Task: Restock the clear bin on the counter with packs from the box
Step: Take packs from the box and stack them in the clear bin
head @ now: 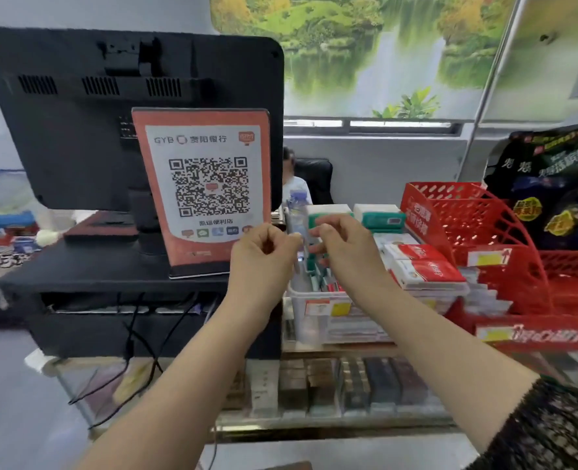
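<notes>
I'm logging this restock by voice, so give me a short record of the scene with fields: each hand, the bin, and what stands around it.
left hand: pinches a thin pack, held edge-on above the bin
right hand: fingers curled beside that pack; grip too blurred to tell
clear bin: on the counter, partly filled with upright packs
red and white packs: stacked at the bin's right side
QR sign: left of the bin, in front of the monitor
red rack: right of the bin
box: not in view
</notes>
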